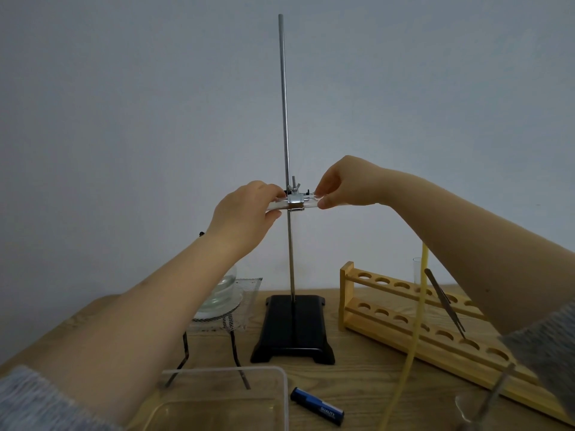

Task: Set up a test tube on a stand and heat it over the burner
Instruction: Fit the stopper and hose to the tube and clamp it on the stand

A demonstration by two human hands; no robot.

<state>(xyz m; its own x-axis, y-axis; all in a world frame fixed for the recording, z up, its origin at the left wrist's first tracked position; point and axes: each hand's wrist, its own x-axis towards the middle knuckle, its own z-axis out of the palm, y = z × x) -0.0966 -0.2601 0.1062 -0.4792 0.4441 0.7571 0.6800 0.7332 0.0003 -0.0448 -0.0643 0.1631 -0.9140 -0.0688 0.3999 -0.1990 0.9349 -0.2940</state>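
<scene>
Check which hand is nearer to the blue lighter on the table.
Left, narrowly. The left hand holds the test tube up at the clamp, left of the lighter; the right hand pinches its other end, higher.

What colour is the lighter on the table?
The lighter is blue and black, seen in the head view.

Clear glass test tube (pixel 281 205) lying level in the metal clamp (pixel 295 201), partway up the steel rod of the black-based stand (pixel 293 329) (upright on the wooden table), both tube ends hidden by fingers
</scene>
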